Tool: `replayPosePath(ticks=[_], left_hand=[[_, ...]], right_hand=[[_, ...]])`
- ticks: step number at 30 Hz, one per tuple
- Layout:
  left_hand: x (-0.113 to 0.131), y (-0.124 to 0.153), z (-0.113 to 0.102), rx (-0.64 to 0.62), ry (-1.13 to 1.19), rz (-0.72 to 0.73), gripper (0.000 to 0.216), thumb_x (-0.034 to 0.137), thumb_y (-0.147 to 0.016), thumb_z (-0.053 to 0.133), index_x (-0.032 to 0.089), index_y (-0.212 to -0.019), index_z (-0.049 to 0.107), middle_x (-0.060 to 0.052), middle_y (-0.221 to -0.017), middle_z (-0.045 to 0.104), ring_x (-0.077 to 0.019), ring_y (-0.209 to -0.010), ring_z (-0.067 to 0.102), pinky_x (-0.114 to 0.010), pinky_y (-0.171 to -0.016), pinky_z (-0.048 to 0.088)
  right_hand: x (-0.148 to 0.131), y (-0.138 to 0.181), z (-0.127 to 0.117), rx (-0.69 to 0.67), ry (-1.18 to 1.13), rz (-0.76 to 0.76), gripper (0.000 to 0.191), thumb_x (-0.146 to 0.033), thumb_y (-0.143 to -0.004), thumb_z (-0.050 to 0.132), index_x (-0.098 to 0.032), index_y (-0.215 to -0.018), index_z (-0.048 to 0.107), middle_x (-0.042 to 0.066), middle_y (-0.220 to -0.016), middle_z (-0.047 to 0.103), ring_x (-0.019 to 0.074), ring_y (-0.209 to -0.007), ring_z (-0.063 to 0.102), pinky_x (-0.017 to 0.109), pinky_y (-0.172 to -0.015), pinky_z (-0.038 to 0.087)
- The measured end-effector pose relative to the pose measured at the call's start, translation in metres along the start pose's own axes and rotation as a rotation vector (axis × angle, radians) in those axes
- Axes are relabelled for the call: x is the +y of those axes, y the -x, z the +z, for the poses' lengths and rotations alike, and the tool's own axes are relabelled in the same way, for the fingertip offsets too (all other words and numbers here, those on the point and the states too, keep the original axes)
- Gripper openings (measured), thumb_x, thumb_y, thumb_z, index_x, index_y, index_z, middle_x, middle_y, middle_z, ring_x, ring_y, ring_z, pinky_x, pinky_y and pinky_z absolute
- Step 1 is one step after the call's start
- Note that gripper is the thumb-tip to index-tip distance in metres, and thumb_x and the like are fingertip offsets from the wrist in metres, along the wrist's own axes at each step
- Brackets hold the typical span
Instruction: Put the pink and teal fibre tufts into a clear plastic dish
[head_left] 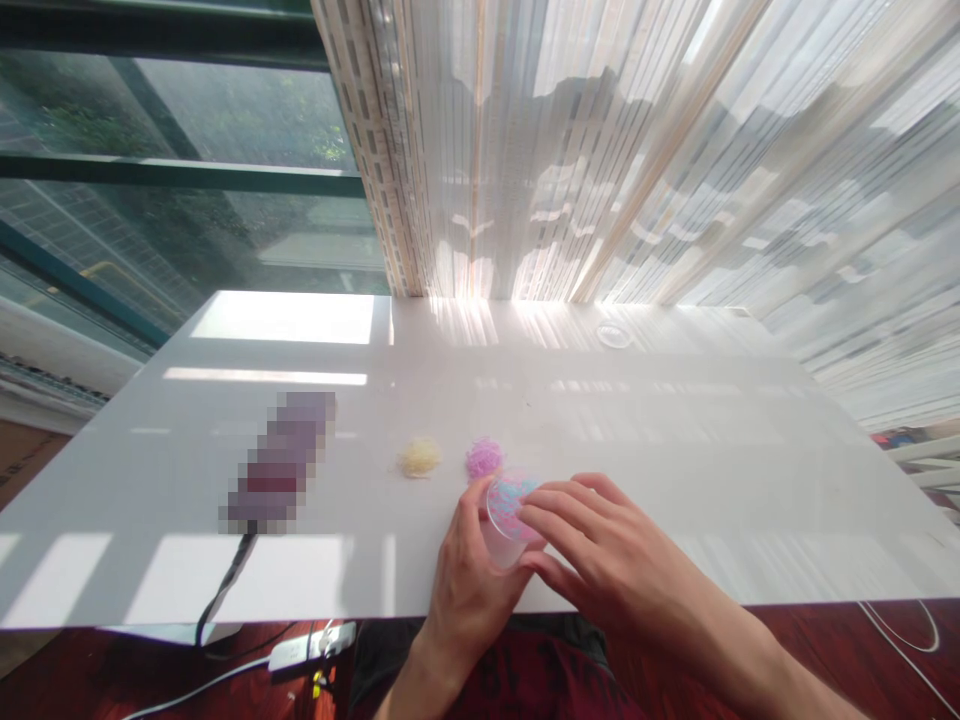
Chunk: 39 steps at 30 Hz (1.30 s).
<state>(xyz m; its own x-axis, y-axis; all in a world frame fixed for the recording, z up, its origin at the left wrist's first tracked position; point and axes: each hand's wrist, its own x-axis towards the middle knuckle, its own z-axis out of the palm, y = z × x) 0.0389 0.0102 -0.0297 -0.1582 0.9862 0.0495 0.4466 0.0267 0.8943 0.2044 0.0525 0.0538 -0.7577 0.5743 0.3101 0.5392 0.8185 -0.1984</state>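
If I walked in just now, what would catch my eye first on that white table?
Probably the two hands at the near edge: the left hand holds a small clear cup of blue and pink strands, with the right hand fingers at its rim. Just beyond lie a pink tuft and a yellow tuft.

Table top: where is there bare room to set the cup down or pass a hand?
The white table lies bare right of the right hand, out to its right edge. Another bare band runs behind the pink pile and yellow pile, toward the curtain. It is crowded near the front edge, where the left hand holds the clear cup, piles just behind.
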Motion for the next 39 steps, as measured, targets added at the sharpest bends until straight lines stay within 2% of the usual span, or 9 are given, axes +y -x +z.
replayPosePath(ticks=[5,9,16,21,26,28,33,36,39], left_hand=[[0.003,-0.001,0.000,0.003,-0.004,0.004,0.071,0.045,-0.079,0.076,0.020,-0.140,0.052,-0.015,-0.125,0.073,-0.0316,-0.110,0.074,-0.047,-0.094,0.061],[0.002,0.001,-0.007,-0.042,-0.038,0.002,0.073,0.049,-0.081,0.077,0.022,-0.142,0.049,-0.014,-0.128,0.073,-0.0316,-0.114,0.073,-0.047,-0.096,0.060],[-0.021,0.003,-0.064,0.067,-0.213,0.093,0.070,0.058,-0.085,0.077,0.028,-0.142,0.049,-0.009,-0.136,0.069,-0.0286,-0.121,0.071,-0.043,-0.101,0.059],[-0.046,-0.002,-0.103,0.057,-0.377,0.294,0.062,0.057,-0.087,0.075,0.028,-0.139,0.056,-0.010,-0.129,0.070,-0.0308,-0.119,0.068,-0.047,-0.101,0.057],[-0.052,-0.003,-0.105,0.027,-0.440,0.358,0.068,0.056,-0.091,0.072,0.027,-0.148,0.047,-0.012,-0.128,0.069,-0.0318,-0.117,0.068,-0.050,-0.098,0.058],[-0.050,-0.002,-0.103,-0.004,-0.443,0.363,0.067,0.054,-0.091,0.072,0.027,-0.147,0.048,-0.013,-0.128,0.069,-0.0316,-0.116,0.068,-0.049,-0.096,0.058],[-0.059,0.005,-0.111,0.029,-0.423,0.347,0.062,0.053,-0.085,0.077,0.026,-0.137,0.057,-0.013,-0.125,0.070,-0.0323,-0.113,0.070,-0.048,-0.094,0.060],[-0.067,0.014,-0.124,0.065,-0.385,0.292,0.064,0.054,-0.085,0.077,0.025,-0.137,0.057,-0.013,-0.125,0.069,-0.0315,-0.111,0.071,-0.048,-0.094,0.061],[-0.066,0.024,-0.137,0.027,-0.332,0.194,0.059,0.054,-0.087,0.075,0.026,-0.136,0.058,-0.013,-0.127,0.068,-0.0309,-0.112,0.071,-0.049,-0.097,0.061]], right_hand=[[-0.001,0.005,0.006,0.003,-0.023,-0.016,0.022,-0.034,-0.106,0.057,-0.015,-0.101,0.066,0.009,-0.106,0.077,0.0245,-0.101,0.070,0.048,-0.101,0.049],[-0.002,0.003,-0.004,0.080,-0.109,-0.007,0.020,-0.030,-0.105,0.058,-0.014,-0.114,0.066,0.010,-0.112,0.076,0.0245,-0.106,0.068,0.044,-0.096,0.054],[0.037,-0.016,0.008,0.254,-0.340,0.135,0.018,-0.025,-0.106,0.056,-0.019,-0.120,0.065,0.010,-0.110,0.074,0.0203,-0.101,0.070,0.037,-0.088,0.060],[0.053,-0.037,0.041,0.145,-0.421,0.171,0.021,-0.028,-0.105,0.057,-0.020,-0.122,0.064,0.011,-0.115,0.072,0.0228,-0.107,0.069,0.042,-0.094,0.059],[0.059,-0.047,0.060,0.008,-0.372,0.135,0.060,-0.041,-0.094,0.075,-0.020,-0.145,0.051,0.018,-0.140,0.060,0.0322,-0.129,0.058,0.054,-0.107,0.053],[0.059,-0.054,0.062,-0.019,-0.358,0.097,0.063,-0.042,-0.093,0.075,-0.020,-0.147,0.050,0.018,-0.142,0.059,0.0326,-0.131,0.056,0.055,-0.108,0.051],[0.049,-0.093,0.069,-0.057,-0.322,-0.027,0.061,-0.047,-0.096,0.071,-0.019,-0.147,0.051,0.018,-0.139,0.060,0.0297,-0.125,0.057,0.051,-0.105,0.049],[0.036,-0.121,0.079,-0.159,-0.136,-0.132,0.068,-0.058,-0.092,0.071,-0.019,-0.145,0.052,0.019,-0.137,0.059,0.0302,-0.115,0.059,0.048,-0.096,0.050],[0.028,-0.143,0.092,-0.261,0.073,-0.281,0.059,-0.068,-0.093,0.062,-0.020,-0.129,0.060,0.017,-0.122,0.062,0.0274,-0.098,0.057,0.040,-0.081,0.048]])
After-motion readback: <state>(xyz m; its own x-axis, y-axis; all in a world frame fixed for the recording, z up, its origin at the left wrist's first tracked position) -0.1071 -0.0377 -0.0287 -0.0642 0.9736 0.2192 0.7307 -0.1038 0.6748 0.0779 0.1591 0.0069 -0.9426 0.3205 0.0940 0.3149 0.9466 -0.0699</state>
